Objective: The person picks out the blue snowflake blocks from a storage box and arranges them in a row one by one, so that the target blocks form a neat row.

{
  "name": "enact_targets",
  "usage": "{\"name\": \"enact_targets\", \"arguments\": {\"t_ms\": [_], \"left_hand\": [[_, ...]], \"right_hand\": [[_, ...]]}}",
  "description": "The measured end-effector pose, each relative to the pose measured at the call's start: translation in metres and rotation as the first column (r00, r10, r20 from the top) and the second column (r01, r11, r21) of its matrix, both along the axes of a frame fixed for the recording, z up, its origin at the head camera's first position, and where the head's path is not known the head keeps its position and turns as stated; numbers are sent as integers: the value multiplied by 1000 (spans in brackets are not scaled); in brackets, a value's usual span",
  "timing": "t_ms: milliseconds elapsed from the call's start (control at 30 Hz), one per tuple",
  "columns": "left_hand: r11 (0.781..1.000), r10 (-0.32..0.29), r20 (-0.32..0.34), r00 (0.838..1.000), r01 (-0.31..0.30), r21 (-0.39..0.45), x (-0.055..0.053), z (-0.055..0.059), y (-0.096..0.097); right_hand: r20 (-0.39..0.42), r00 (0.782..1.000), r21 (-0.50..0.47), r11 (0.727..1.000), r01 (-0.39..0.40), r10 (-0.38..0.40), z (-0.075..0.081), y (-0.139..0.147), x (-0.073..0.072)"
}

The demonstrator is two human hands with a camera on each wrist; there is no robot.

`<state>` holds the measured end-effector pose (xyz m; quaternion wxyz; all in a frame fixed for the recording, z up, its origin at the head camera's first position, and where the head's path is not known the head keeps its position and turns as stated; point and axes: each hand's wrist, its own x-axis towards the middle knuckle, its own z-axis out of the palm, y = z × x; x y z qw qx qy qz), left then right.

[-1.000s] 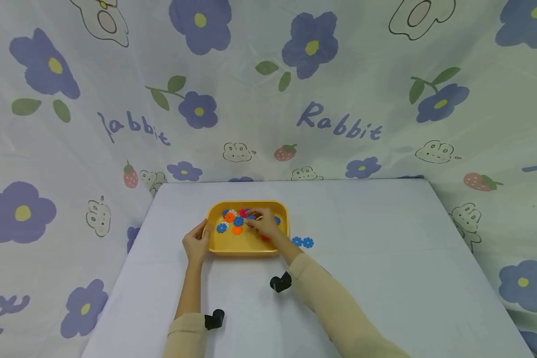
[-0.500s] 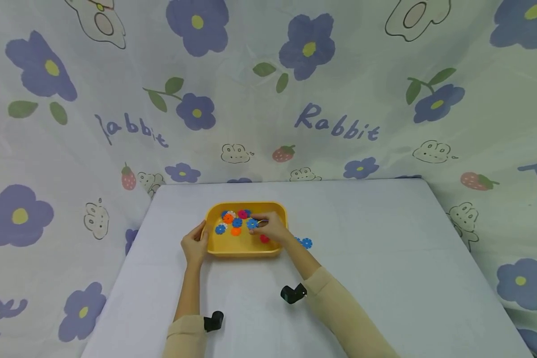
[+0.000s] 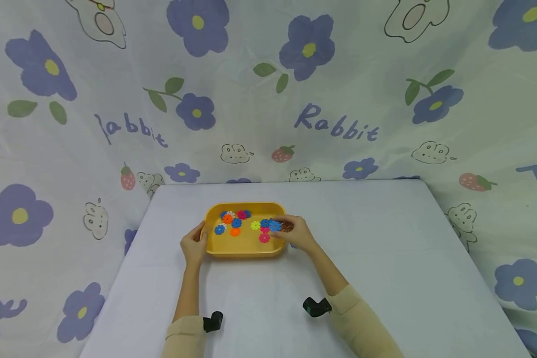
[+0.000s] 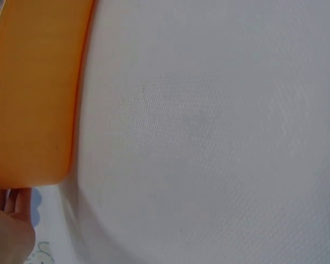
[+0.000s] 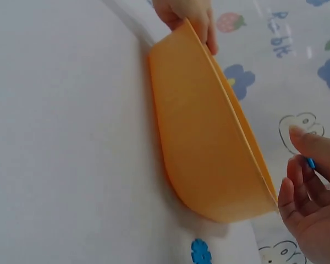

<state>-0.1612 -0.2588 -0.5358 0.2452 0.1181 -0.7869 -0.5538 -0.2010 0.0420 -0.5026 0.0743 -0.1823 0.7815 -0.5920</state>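
A yellow plastic tray (image 3: 232,249) stands on the table with several small notched snowflake discs in it. My left hand (image 3: 193,244) grips the tray's left end, thumb at the rim. Over the right end of the tray, my right hand (image 3: 300,234) pinches a blue snowflake disc (image 3: 275,225) between thumb and fingers; only a blue edge (image 5: 311,163) of it shows in the right wrist view. Close by lie a pink disc (image 3: 264,238) and a yellow-green disc (image 3: 255,225). Orange discs such as an orange disc (image 3: 227,219), plus blue and white ones, cluster at the left.
Just outside the tray's right side, a blue disc (image 5: 201,252) lies on the white tabletop (image 3: 367,238), mostly covered by my right hand in the head view. A curtain (image 3: 259,99) with flowers and rabbits hangs behind the table.
My right hand has moved right, from the tray's middle to its right end, carrying the blue disc. This uncovers the discs in the tray's right half. The left hand keeps its grip.
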Motion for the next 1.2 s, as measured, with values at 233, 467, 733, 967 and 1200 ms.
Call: {"name": "enact_targets", "arguments": {"t_ms": [233, 467, 733, 967, 1200], "left_hand": [[1000, 12, -28, 1000, -12, -11, -3, -8, -2], [1000, -16, -36, 999, 16, 1, 7, 14, 6], [1000, -18, -29, 999, 17, -14, 14, 28, 14], [1000, -4, -13, 1000, 4, 7, -1, -5, -2], [1000, 7, -3, 1000, -7, -1, -1, -5, -1]], "right_hand": [[-101, 987, 69, 989, 133, -126, -9, 49, 7], [-155, 963, 85, 969, 233, -218, -24, 93, 13], [-189, 947, 116, 952, 284, -260, -37, 119, 18], [-269, 927, 179, 932, 315, -262, -62, 127, 19], [-264, 927, 265, 904, 336, -267, -76, 124, 25]]}}
